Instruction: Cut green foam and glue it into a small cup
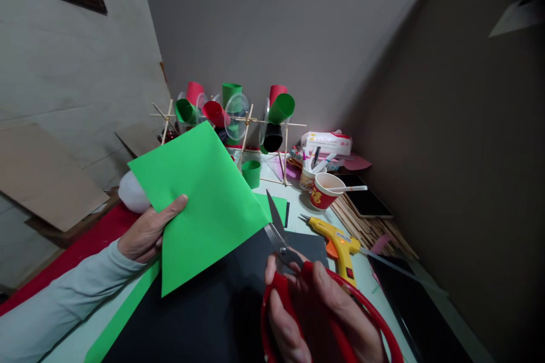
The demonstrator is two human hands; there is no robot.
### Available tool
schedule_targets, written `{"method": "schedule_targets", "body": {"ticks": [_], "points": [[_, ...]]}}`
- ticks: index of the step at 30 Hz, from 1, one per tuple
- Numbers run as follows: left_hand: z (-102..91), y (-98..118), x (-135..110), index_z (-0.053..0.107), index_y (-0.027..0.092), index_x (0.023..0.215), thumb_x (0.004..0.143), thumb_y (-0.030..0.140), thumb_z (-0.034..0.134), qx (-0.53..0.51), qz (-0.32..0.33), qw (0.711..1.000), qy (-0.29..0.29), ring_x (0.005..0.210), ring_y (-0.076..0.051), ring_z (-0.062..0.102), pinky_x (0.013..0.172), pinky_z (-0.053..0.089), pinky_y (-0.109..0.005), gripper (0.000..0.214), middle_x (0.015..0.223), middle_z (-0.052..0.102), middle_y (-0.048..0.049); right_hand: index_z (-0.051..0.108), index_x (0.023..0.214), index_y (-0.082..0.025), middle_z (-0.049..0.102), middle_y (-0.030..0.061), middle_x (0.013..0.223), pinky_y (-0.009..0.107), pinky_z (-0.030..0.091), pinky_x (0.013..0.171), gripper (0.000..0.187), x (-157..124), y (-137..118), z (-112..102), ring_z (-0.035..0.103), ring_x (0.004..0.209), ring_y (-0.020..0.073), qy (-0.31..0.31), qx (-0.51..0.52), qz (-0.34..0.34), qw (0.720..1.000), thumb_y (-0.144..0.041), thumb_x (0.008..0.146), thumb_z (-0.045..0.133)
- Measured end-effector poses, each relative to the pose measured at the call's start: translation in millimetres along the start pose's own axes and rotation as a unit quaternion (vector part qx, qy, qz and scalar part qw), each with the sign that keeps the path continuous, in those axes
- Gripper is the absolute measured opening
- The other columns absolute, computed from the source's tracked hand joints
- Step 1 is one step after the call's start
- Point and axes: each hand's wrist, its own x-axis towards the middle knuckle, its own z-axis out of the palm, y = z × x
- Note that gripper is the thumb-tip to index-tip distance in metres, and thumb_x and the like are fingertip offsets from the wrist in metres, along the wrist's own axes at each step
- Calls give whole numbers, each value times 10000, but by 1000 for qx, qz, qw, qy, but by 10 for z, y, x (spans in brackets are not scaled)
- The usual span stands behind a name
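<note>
My left hand (149, 232) pinches a bright green sheet of paper (208, 198) along its left edge, thumb on top and fingers behind. The sheet is held up, tilted, above a black sheet (204, 317) on the table. In my right hand (315, 312) is a pair of red-handled scissors (283, 249), its fingers in the handle loops. The blades are spread apart at the right corner of the green sheet; whether they touch the paper I cannot tell. Another green piece (276, 207) lies flat just behind the blades.
A yellow glue gun (336, 241) lies right of the scissors. Behind it stand a red paper cup (326, 191), a cup of markers (310, 173) and a bundle of sticks (366, 227). A stick frame (247, 125) carries red, green and black paper tubes at the back.
</note>
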Motion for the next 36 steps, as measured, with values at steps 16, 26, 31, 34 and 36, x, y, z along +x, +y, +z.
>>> {"method": "schedule_targets", "body": {"ticks": [16, 26, 31, 34, 36], "points": [[-22, 8, -8, 674, 185, 1151, 556, 416, 948, -22, -9, 1000, -3, 1066, -298, 716, 923, 601, -320, 695, 1033, 799, -86, 592, 1027, -172, 452, -74, 575, 162, 281, 438, 410, -35, 7, 66, 306, 431, 26, 19, -53, -14, 998, -568, 994, 491], [5, -68, 2, 656, 191, 1174, 550, 417, 948, -14, -24, 1000, -9, 1071, -326, 712, 846, 640, -336, 726, 1090, 781, -111, 493, 943, -216, 457, -92, 561, 176, 257, 422, 348, -7, 52, 80, 276, 400, 31, 22, -31, -28, 999, -561, 983, 519], [-31, -72, 1, 634, 181, 1227, 598, 409, 929, -7, -30, 999, -16, 1029, -311, 734, 795, 655, -316, 731, 1090, 781, -112, 486, 867, -202, 414, -107, 513, 159, 233, 401, 388, -2, 133, 65, 267, 395, 27, 85, -38, -8, 996, -570, 953, 576], [-44, -68, 5, 608, 180, 1286, 603, 413, 924, 0, -32, 999, -20, 1027, -325, 734, 783, 662, -350, 788, 1109, 775, -119, 477, 885, -208, 461, -95, 525, 165, 245, 385, 410, 25, 174, 3, 309, 374, 31, 52, -32, -10, 998, -606, 950, 550], [-38, -71, -1, 601, 186, 1310, 603, 420, 922, 5, -31, 999, -20, 1040, -327, 729, 815, 654, -364, 810, 1118, 772, -119, 472, 903, -210, 468, -92, 506, 172, 254, 376, 424, 46, 187, -34, 327, 351, 39, 17, -34, -17, 999, -629, 966, 489]]}}
